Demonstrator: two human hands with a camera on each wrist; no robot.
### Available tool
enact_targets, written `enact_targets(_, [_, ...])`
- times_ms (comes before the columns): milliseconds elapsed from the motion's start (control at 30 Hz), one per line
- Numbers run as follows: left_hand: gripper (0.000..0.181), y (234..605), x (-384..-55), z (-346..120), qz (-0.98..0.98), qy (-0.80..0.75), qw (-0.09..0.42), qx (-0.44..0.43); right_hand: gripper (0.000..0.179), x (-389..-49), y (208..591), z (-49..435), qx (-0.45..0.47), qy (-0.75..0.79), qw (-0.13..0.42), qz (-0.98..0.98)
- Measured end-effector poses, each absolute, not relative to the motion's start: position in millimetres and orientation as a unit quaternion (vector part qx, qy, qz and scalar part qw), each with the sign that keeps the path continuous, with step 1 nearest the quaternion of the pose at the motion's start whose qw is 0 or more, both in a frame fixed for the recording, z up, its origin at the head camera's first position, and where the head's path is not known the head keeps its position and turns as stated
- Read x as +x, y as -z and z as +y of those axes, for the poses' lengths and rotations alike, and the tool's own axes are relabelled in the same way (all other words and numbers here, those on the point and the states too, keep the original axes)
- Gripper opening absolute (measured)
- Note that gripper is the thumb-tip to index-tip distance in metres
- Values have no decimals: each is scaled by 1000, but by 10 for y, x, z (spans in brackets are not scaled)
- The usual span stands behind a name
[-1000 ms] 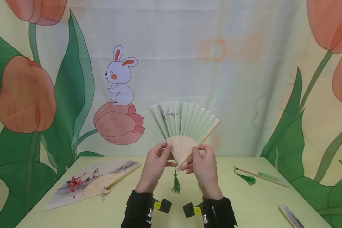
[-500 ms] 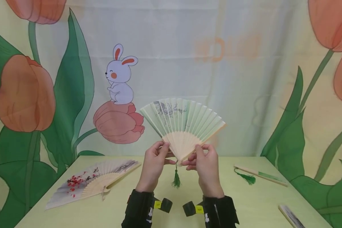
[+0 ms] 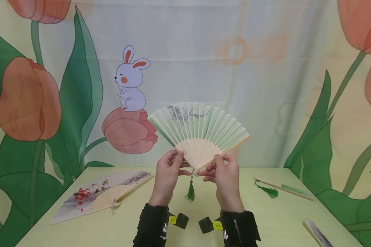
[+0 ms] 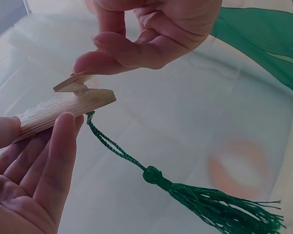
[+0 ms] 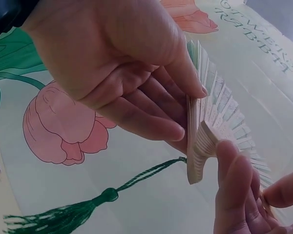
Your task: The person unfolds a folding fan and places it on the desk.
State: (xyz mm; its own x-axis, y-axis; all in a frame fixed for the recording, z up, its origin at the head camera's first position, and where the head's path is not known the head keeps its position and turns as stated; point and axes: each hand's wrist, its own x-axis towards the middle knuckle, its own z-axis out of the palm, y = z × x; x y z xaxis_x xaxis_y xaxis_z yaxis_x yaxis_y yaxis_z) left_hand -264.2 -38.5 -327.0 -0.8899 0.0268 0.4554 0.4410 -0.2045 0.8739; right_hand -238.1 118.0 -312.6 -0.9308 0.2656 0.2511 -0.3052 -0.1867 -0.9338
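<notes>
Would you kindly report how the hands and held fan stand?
Left hand, right hand: pinching opposite edges. Green fan spread, tassel hanging free. No obstruction visible.

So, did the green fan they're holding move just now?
Yes: the green folding fan rose slightly and opened wider, its left tip moving left to overlap the printed pink tulip.
</notes>
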Motion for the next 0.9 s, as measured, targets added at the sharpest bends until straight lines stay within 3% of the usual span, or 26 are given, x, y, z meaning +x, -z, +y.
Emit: enact_targets(900, [35, 3294, -2633, -377, -617, 747, 129, -213, 15, -2387, 3133, 1216, -1, -793, 225, -566])
